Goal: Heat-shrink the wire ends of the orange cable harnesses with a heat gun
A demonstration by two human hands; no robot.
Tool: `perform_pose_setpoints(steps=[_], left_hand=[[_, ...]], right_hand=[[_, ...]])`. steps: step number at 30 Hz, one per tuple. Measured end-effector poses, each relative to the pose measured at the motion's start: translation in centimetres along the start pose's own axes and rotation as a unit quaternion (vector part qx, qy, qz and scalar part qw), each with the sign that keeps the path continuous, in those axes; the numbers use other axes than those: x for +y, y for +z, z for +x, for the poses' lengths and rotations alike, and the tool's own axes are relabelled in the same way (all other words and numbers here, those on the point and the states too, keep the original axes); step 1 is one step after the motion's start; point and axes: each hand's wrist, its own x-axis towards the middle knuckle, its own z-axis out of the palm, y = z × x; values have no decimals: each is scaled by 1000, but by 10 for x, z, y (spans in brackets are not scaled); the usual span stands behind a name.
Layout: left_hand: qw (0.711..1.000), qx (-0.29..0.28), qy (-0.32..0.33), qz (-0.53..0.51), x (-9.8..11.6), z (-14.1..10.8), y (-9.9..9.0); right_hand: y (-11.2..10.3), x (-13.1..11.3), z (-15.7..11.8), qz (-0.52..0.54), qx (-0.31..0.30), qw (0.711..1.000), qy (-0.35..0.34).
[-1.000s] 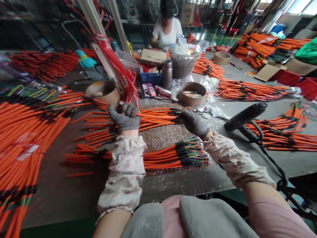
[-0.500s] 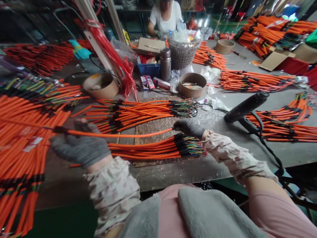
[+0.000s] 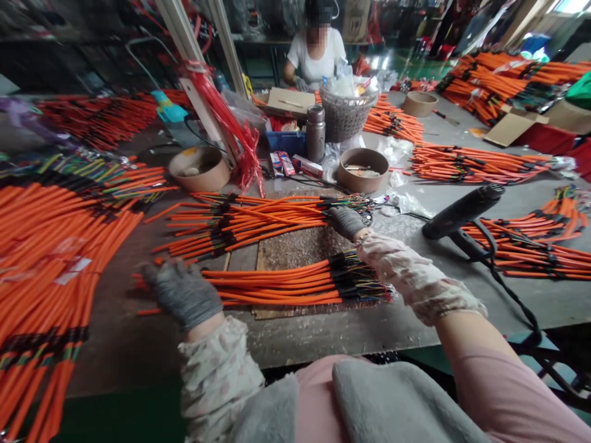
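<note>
Left hand has shifted over the near cables, fingers spread.
Right hand at the far cables; its grip I can't tell.

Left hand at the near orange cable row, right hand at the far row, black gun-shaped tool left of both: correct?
Wrong side: the head view shows the black tool right of the near row and far row; left hand and right hand are as stated.

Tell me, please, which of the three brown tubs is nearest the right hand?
The middle tub, just beyond the right hand; the left tub sits beside red strips, the rear tub farther back.
</note>
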Motion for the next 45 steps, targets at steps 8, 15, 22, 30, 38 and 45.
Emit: perform_pose_setpoints(steps=[8,15,22,30,38,45], left_hand=[[954,33,-161,-253,-8,-15,94],[838,-74,-474,-261,-11,47,181],[842,-177,-164,-483,71,54,218],[838,-276,-106,-459,130,-2,192],[957,-70,48,-276,82,55,60],[977,139,-1,-162,-9,29,21]], right_hand=[[-22,-14,17,-58,24,998,16],[-50,-49,-30,-56,125,988,-64],[-50,-18,-42,278,224,915,-187],[-67,-17,-65,487,122,831,-238],[-17,14,-89,236,94,941,-225],[13,10,-93,57,-6,989,-136]])
